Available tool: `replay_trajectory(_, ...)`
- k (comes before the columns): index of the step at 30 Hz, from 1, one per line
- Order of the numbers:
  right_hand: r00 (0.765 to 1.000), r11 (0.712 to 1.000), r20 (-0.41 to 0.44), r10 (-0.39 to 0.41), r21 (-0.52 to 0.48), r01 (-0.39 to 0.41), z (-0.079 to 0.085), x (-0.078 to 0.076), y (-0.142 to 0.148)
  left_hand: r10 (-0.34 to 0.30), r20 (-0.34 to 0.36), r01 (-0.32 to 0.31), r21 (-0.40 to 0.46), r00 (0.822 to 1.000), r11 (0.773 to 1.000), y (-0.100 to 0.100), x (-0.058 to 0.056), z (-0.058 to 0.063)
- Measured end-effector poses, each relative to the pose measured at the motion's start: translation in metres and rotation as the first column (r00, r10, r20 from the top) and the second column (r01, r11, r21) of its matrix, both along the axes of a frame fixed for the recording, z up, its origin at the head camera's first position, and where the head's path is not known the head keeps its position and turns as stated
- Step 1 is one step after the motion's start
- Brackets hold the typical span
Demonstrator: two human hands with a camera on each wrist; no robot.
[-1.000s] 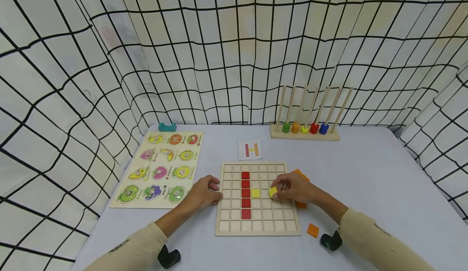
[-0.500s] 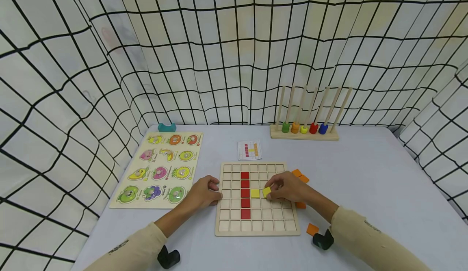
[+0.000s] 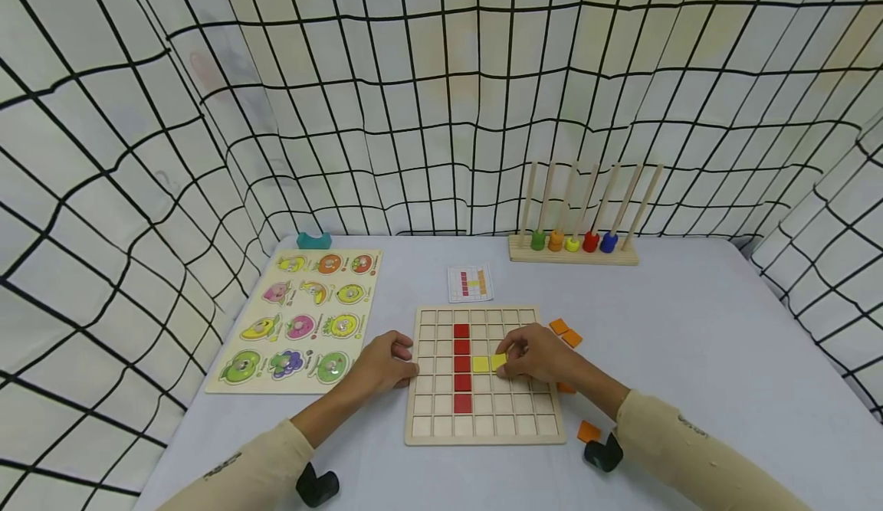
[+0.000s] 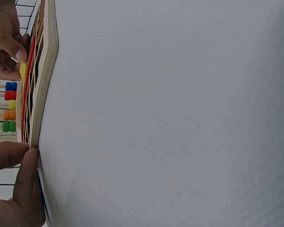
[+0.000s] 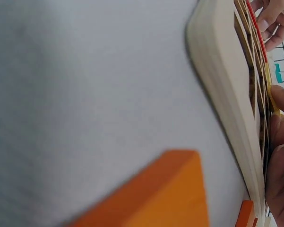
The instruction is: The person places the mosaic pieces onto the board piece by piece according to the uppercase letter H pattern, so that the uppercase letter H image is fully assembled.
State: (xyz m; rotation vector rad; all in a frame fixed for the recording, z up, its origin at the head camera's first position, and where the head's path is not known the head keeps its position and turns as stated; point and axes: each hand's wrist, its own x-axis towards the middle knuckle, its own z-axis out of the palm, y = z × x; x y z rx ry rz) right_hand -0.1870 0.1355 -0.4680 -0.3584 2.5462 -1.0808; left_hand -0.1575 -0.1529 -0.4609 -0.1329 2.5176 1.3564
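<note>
A wooden grid board (image 3: 484, 440) lies on the white-covered table with a column of several red square tiles (image 3: 462, 383) in its cells. Right of the middle red tile sits a yellow square tile (image 3: 480, 364). My right hand (image 3: 535, 352) pinches a second yellow tile (image 3: 498, 361) at the cell beside that one; in the right wrist view this tile (image 5: 272, 97) is at the grid, thumb and fingers on it. At the board's left edge, my left hand (image 3: 383, 359) holds the rim between thumb and finger, as its fingertips (image 4: 30, 163) show.
Orange tiles (image 3: 589, 431) lie right of the board, some partly behind the right hand. A pattern card (image 3: 471, 284) lies beyond it. A fruit puzzle (image 3: 303, 319) is at left, a peg stand with beads (image 3: 574, 258) at back right. Black netting surrounds the table.
My right hand has moved left over the board with the yellow tile, bringing it down next to the other yellow tile. My left hand has stayed at the board's edge.
</note>
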Motion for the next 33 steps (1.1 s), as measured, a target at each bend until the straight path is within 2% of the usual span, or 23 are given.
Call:
replay_trajectory(25,1.0,0.999,0.002,-0.004,0.031,0.004,0.006,0.002,-0.003,0.0,-0.015,0.001,0.02,1.0,1.0,-0.001,0.0,-0.002)
replay_trajectory(28,1.0,0.999,0.013,0.029,0.014,-0.029,0.006,0.0,-0.001,0.001,-0.009,-0.001,0.021,1.0,1.0,-0.001,0.0,-0.002)
replay_trajectory(33,0.984,0.983,-0.027,0.175,-0.05,-0.177,0.008,-0.008,0.01,0.001,-0.007,-0.001,0.019,1.0,1.0,-0.001,0.0,-0.002)
